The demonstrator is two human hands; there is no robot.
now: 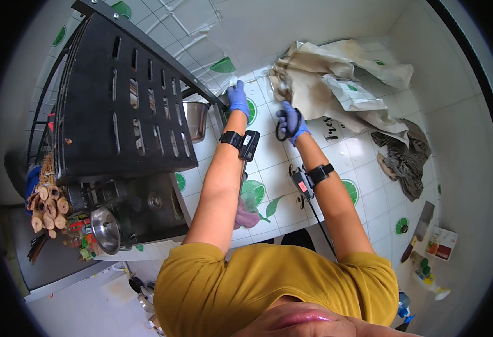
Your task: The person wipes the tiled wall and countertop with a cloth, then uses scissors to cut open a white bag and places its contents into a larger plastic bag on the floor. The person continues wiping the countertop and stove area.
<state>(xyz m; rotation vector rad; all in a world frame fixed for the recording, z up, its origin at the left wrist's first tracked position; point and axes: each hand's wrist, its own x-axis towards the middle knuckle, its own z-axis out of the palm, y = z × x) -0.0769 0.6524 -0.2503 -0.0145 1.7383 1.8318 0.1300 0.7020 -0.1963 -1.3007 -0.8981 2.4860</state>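
Both hands wear blue-violet gloves. My left hand point(238, 100) reaches to the far edge of the white tiled counter point(271, 168), beside the black rack's foot; whether its fingertips hold something small and pale there is unclear. My right hand point(290, 122) is closed around a black, ring-shaped handle or loop point(278, 131); the rest of that object cannot be made out. Just beyond my right hand lies a crumpled beige and white sheet point(313, 88), its near left corner blurred and brownish. A purple and green cloth point(247, 214) lies under my left forearm.
A black slotted rack point(124, 105) stands over the dark sink point(153, 202) at left, with a steel pot point(196, 120) behind it. A steel bowl point(105, 231) sits by the sink. At right are a striped cloth point(410, 164), a cleaver point(423, 221) and a spray bottle point(429, 280).
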